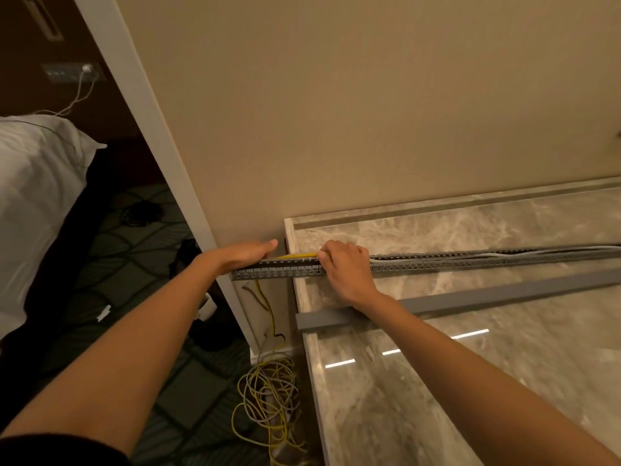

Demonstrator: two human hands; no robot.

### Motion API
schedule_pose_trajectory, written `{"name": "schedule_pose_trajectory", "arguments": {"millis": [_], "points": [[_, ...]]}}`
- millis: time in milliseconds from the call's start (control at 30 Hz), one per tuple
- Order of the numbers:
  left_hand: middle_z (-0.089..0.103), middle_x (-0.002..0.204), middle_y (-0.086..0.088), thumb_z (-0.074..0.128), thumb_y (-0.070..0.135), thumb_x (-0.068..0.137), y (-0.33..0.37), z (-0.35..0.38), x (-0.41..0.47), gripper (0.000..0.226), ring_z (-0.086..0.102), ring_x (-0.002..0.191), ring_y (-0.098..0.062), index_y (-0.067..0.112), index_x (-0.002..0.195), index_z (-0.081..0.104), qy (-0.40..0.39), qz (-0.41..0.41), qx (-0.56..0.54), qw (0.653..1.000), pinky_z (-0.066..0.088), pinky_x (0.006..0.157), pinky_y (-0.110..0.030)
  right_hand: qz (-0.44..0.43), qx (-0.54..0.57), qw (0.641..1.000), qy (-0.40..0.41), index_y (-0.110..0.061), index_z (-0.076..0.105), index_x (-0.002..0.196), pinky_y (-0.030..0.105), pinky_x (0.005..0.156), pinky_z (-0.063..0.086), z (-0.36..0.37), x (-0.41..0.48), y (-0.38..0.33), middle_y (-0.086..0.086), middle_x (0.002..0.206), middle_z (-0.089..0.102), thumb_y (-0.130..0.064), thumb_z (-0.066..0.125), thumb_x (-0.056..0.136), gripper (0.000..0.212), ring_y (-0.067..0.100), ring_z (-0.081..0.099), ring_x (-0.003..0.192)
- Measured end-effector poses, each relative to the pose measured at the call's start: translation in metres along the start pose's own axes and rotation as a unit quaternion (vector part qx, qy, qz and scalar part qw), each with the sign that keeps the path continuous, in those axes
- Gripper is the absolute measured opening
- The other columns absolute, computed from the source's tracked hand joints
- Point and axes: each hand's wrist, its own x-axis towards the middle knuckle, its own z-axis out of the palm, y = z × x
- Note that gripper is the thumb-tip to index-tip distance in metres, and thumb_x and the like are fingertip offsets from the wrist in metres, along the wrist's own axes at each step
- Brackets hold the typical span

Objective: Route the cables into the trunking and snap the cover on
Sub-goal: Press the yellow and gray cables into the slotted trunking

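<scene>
White pillow (37, 183) on bed at far left. Yellow and grey cable coil (268, 395) on floor beside wall base. Left hand (243, 255) curled over overhanging end of slotted grey trunking (437, 262). Yellow cable (297, 255) runs between hands. Right hand (346, 269) pinches that cable, fingers bent into trunking channel. Trunking lies along marble surface (504, 381); grey cover (470, 297) lies loose, nearer camera, under right wrist.
</scene>
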Motion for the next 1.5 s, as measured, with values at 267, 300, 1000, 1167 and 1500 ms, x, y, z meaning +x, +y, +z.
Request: {"name": "schedule_pose_trajectory", "arguments": {"millis": [267, 300, 1000, 1167, 1500], "points": [[0.042, 0.051, -0.004, 0.039, 0.023, 0.099, -0.012, 0.000, -0.003, 0.050, 0.037, 0.045, -0.016, 0.014, 0.050, 0.045, 0.264, 0.106, -0.057, 0.957, 0.032, 0.051, -0.025, 0.010, 0.058, 0.998, 0.013, -0.009, 0.055, 0.096, 0.033, 0.082, 0.023, 0.003, -0.001, 0.002, 0.005, 0.089, 0.055, -0.023, 0.032, 0.100, 0.027, 0.024, 0.046, 0.090], [0.042, 0.049, -0.004, 0.041, 0.021, 0.098, -0.014, 0.000, -0.006, 0.050, 0.036, 0.044, -0.016, 0.013, 0.049, 0.046, 0.295, 0.120, -0.041, 0.947, 0.033, 0.052, -0.026, 0.010, 0.062, 0.998, 0.015, -0.011, 0.054, 0.093, 0.030, 0.081, 0.021, 0.004, -0.001, 0.003, 0.002, 0.086, 0.052, -0.022, 0.032, 0.099, 0.025, 0.022, 0.043, 0.088], [0.047, 0.077, 0.000, 0.060, 0.028, 0.090, -0.049, 0.011, -0.047, 0.024, 0.041, 0.063, -0.012, 0.014, 0.075, 0.047, 0.361, 0.151, 0.135, 0.910, 0.032, 0.053, -0.018, 0.060, 0.232, 0.971, -0.018, -0.017, 0.051, 0.079, 0.030, 0.091, 0.020, -0.008, 0.000, 0.004, -0.003, 0.084, 0.056, -0.010, 0.052, 0.091, 0.014, 0.020, 0.046, 0.096], [0.055, 0.100, 0.003, 0.058, 0.022, 0.091, -0.023, 0.002, -0.049, 0.024, 0.052, 0.095, -0.014, 0.010, 0.112, 0.061, 0.221, 0.140, 0.045, 0.964, 0.041, 0.077, -0.023, 0.076, 0.294, 0.953, -0.022, -0.032, 0.058, 0.058, 0.051, 0.105, 0.036, -0.011, -0.001, 0.007, -0.016, 0.070, 0.060, -0.002, 0.063, 0.079, 0.037, 0.015, 0.055, 0.090], [0.063, 0.105, -0.005, 0.046, 0.024, 0.098, -0.007, -0.018, -0.054, 0.028, 0.058, 0.103, -0.023, 0.015, 0.118, 0.062, -0.021, 0.064, 0.050, 0.996, 0.048, 0.094, -0.040, 0.072, 0.314, 0.945, -0.052, -0.036, 0.059, 0.059, 0.052, 0.109, 0.033, -0.013, -0.005, 0.008, -0.012, 0.084, 0.066, -0.008, 0.062, 0.085, 0.038, 0.013, 0.056, 0.096]]}}
